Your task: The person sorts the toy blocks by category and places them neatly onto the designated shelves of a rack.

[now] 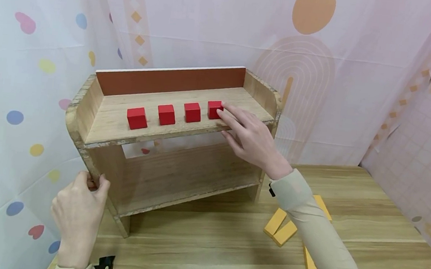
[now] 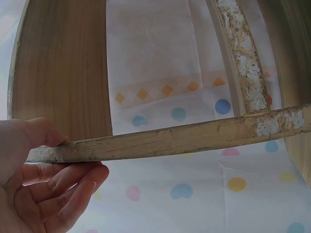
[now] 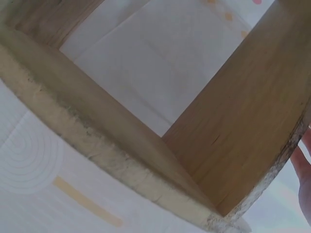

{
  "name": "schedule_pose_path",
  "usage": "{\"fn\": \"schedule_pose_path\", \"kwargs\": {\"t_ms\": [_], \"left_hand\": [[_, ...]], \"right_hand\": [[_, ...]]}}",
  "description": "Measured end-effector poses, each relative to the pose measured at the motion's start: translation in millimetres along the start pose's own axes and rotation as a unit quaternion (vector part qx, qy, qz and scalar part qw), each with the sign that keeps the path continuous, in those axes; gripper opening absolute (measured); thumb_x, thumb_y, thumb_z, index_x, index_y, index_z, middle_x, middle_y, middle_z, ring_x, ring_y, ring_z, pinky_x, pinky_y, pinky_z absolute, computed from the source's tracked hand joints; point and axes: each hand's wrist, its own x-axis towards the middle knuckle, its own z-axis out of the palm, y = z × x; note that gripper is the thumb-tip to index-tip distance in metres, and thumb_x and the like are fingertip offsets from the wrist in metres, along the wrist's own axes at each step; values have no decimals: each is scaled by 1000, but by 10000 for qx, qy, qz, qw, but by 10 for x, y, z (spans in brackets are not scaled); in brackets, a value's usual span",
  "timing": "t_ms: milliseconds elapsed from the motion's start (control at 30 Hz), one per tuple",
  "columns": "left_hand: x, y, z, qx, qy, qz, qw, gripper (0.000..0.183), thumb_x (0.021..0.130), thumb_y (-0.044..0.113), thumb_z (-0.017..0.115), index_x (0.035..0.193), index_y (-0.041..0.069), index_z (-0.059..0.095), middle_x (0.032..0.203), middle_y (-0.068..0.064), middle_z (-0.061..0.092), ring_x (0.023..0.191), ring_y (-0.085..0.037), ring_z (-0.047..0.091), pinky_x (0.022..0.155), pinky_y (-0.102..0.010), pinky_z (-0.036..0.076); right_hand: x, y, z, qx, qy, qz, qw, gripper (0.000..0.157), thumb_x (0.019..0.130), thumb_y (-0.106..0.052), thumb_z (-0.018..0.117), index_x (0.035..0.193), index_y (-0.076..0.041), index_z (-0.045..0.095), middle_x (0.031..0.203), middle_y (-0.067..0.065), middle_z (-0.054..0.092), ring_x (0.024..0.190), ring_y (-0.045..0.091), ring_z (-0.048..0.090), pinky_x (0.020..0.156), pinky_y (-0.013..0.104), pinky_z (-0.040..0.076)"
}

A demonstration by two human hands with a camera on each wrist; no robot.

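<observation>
A small two-tier wooden shelf (image 1: 193, 173) stands on the table, with several red cubes (image 1: 166, 115) in a row along its top board. My left hand (image 1: 79, 212) pinches the front edge of the left side panel (image 2: 184, 140), thumb on one face and fingers on the other. At the right end of the row, my right hand (image 1: 251, 137) reaches over the board with index and middle fingers extended against the rightmost red cube (image 1: 214, 109). Its thumb lies lower, by the board's front edge. In the right wrist view, only part of the right hand (image 3: 303, 167) shows at the frame's edge.
Several yellow blocks (image 1: 275, 220) lie on the wooden table (image 1: 205, 249) to the right, some partly hidden by the right forearm. A reddish-brown back board (image 1: 174, 79) rises behind the cubes. Patterned curtains (image 1: 217, 23) hang behind the shelf and along both sides.
</observation>
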Motion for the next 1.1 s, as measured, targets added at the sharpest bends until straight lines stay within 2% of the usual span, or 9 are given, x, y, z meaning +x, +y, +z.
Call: {"fn": "schedule_pose_path", "kwargs": {"t_ms": [333, 600, 900, 1000, 1100], "left_hand": [[-10, -10, 10, 8, -42, -35, 10000, 23, 83, 13, 60, 70, -6, 57, 59, -25, 61, 39, -39, 47, 35, -37, 27], [-12, -11, 15, -33, -1, 2, 10000, 23, 83, 13, 60, 70, -6, 57, 58, -25, 61, 39, -40, 48, 35, -39, 28], [-5, -11, 17, -49, 40, 16, 10000, 23, 83, 12, 60, 70, -6, 58, 58, -25, 61, 39, -40, 49, 35, -39, 28], [-5, -8, 17, -32, 38, -11, 10000, 23, 83, 13, 60, 70, -6, 57, 58, -24, 61, 39, -39, 48, 35, -38, 28], [-4, -8, 16, -33, 56, -10, 10000, 23, 83, 13, 60, 70, -6, 57, 58, -24, 61, 39, -39, 49, 35, -39, 28]], "right_hand": [[-175, 61, -84, -10, 249, -189, 9995, 45, 83, -11, 67, 126, -3, 59, 128, 16, 60, 117, 30, 59, 100, 41, 46], [-398, 114, -164, 41, 364, -359, 9987, 41, 83, -8, 67, 123, -3, 61, 123, 15, 63, 109, 30, 62, 92, 41, 50], [-814, 232, -245, 335, 215, 92, 9992, 37, 85, -7, 64, 122, -1, 61, 120, 16, 64, 104, 30, 64, 87, 40, 52], [-963, 291, -275, 483, 132, 292, 9983, 41, 81, -3, 68, 122, 0, 61, 120, 17, 64, 107, 32, 63, 89, 43, 50], [-1109, 341, -302, 739, 108, 576, 9955, 46, 76, 4, 70, 120, 1, 62, 119, 17, 64, 106, 32, 62, 92, 36, 49]]}}
